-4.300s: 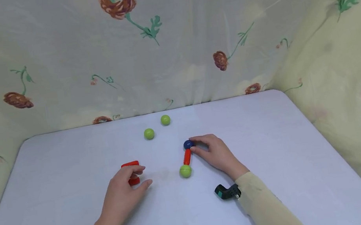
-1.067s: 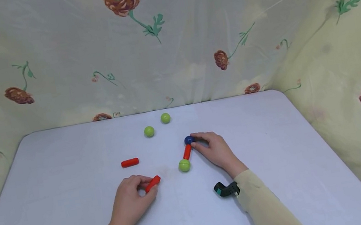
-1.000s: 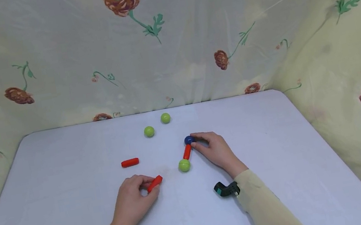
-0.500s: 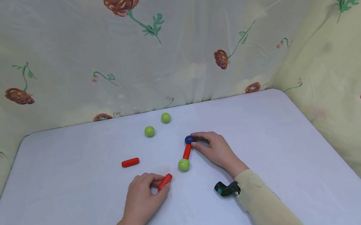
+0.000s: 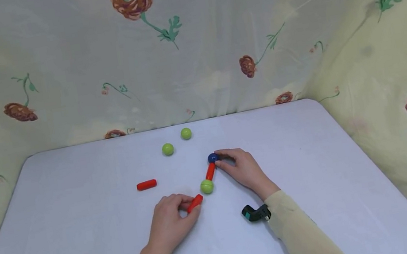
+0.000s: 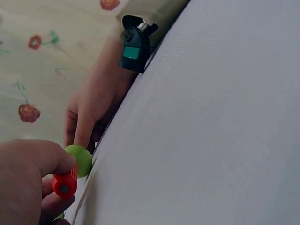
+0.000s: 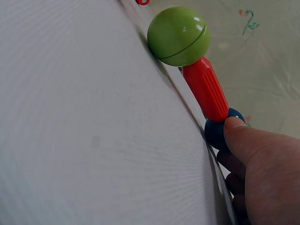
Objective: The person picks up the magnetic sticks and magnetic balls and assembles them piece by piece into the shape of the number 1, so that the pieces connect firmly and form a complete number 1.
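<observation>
The ball-and-rod piece lies near the middle of the white tabletop, slanting from one o'clock to seven o'clock in the head view; at its one o'clock end sits a glossy dark blue ball, at its seven o'clock end a shiny light green ball with a thin dark seam; the bright red rod joining them is grooved lengthwise; the right hand, at four o'clock of the blue ball, pinches that ball between thumb and fingers; the left hand, at eight o'clock of the green ball, pinches a second red rod, which aims towards two o'clock and shows a small grey disc at one end in the left wrist view; its tip is just beside the green ball, and whether they touch I cannot tell; a third red rod lies well apart at nine o'clock of the piece; a loose green ball rests at ten o'clock, another green ball at eleven.
</observation>
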Tool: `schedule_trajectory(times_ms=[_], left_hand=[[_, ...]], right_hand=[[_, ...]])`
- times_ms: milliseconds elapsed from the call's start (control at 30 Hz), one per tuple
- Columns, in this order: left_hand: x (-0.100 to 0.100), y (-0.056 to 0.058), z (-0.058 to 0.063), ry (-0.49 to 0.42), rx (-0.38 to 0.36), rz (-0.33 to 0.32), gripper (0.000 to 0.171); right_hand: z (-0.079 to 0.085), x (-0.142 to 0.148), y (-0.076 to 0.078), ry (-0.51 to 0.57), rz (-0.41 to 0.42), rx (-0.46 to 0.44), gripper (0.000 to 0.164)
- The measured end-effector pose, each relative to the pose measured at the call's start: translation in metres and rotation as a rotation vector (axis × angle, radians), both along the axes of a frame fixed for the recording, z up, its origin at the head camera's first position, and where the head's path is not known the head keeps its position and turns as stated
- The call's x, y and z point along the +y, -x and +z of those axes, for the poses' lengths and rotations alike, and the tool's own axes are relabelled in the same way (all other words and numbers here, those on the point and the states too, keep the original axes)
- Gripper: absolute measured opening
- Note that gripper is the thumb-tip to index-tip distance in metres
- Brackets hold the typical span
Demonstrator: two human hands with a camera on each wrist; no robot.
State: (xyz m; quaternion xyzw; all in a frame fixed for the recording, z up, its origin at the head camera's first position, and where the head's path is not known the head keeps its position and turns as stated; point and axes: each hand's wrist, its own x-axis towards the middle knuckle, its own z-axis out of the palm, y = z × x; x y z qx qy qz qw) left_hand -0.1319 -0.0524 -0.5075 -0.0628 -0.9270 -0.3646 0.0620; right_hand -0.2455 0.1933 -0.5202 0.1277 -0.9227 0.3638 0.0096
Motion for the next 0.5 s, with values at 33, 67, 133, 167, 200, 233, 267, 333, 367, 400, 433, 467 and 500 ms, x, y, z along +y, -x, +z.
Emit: schedule_trajectory(times_ms=[33, 67, 133, 167, 200, 233, 267, 333, 367, 400, 433, 467, 500], left_hand=[[0.001, 0.000, 0.000, 0.000, 0.000, -0.001, 0.020], [0.002, 0.000, 0.000, -0.001, -0.004, 0.000, 0.021], [0.004, 0.000, 0.000, 0.003, -0.003, -0.001, 0.021], [0.004, 0.000, 0.000, 0.007, -0.004, 0.000, 0.022], [0.005, 0.000, 0.001, 0.011, -0.006, 0.001, 0.022], [0.006, 0.000, 0.001, 0.014, -0.009, 0.003, 0.022], [0.007, 0.001, 0.001, 0.018, -0.011, 0.005, 0.022], [0.008, 0.001, 0.001, 0.027, -0.015, 0.007, 0.023], [0.009, 0.002, 0.001, 0.031, -0.017, 0.009, 0.024], [0.010, 0.002, 0.001, 0.034, -0.016, 0.009, 0.024], [0.010, 0.003, 0.001, 0.039, -0.015, 0.008, 0.024], [0.011, 0.003, 0.000, 0.044, -0.014, 0.007, 0.024], [0.012, 0.004, 0.000, 0.047, -0.013, 0.005, 0.024]], right_hand=[[0.000, 0.000, 0.000, 0.000, 0.000, -0.001, 0.041], [0.000, 0.000, 0.000, 0.000, 0.001, -0.003, 0.041], [0.000, 0.000, 0.000, -0.002, 0.000, -0.008, 0.041], [0.000, 0.000, 0.000, -0.004, -0.002, -0.010, 0.041], [0.000, 0.000, 0.000, -0.004, -0.003, -0.011, 0.042], [0.000, -0.001, 0.000, -0.005, -0.003, -0.012, 0.042], [0.000, -0.001, 0.000, -0.006, -0.001, -0.010, 0.042], [0.001, -0.001, 0.000, -0.005, 0.000, -0.009, 0.041], [0.001, -0.001, 0.000, -0.004, -0.001, -0.009, 0.041], [0.001, -0.001, 0.000, -0.004, -0.001, -0.010, 0.041], [0.001, -0.001, 0.000, -0.004, -0.002, -0.011, 0.041], [0.001, -0.001, 0.000, -0.003, -0.005, -0.013, 0.041], [0.001, -0.001, 0.000, -0.003, -0.007, -0.015, 0.041]])
